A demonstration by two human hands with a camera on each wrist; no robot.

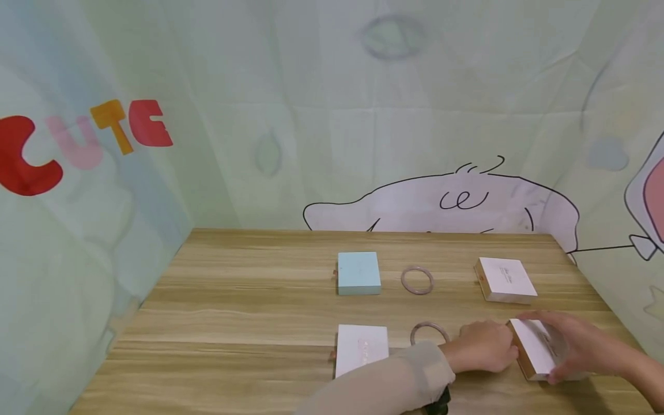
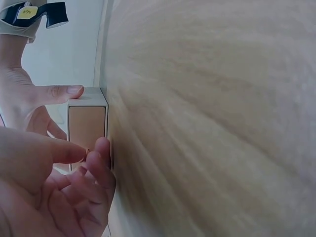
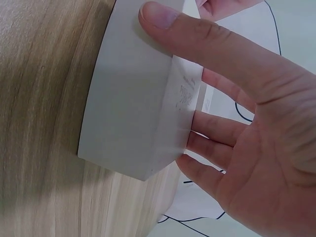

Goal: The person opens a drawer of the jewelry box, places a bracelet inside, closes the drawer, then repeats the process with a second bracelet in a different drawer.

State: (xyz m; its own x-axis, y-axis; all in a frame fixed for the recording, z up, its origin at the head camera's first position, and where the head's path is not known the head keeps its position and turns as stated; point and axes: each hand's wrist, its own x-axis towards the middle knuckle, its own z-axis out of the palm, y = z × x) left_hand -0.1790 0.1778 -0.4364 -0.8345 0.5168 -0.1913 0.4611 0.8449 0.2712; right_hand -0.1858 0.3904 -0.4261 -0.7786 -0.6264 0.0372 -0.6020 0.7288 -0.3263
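Head view: left hand (image 1: 485,347) and right hand (image 1: 583,344) both on the held box (image 1: 533,344), lower right of frame

Biggest first: pale printed backdrop (image 1: 259,69) fills the upper frame; wood-look table (image 1: 223,323) takes the lower part. Beige sleeve (image 1: 386,380) crosses bottom centre.

Right hand: spread wide around held box, thumb on near side wall, fingers reaching over to far side. Left hand: narrow, thumb and finger pinching at the box's left end.

Held box: white, printed top. Risks, my judgement: if the left hand tugs harder than the right hand braces, the whole box could slide left; a crooked pull could jam the end, or fingers could slip off such a small grip. Left forearm swinging could knock nearby items. Box lies flat, tan end panel (image 2: 87,123) pointing left, slightly toward lower left of frame. Short dimension is vertical; right hand covers part of the top, so can't tell the long axis.

Other boxes: upper-right box (image 1: 508,278), also tan end left; bottom-centre box (image 1: 360,347), partly behind sleeve; blue box (image 1: 358,272) above that.

Smaller: upper bangle (image 1: 403,280), right of blue box; lower bangle (image 1: 428,324), partly hidden by left arm, contact unclear.

Smallest: tab (image 2: 88,152) on tan end panel, between left thumb and finger, mostly covered.
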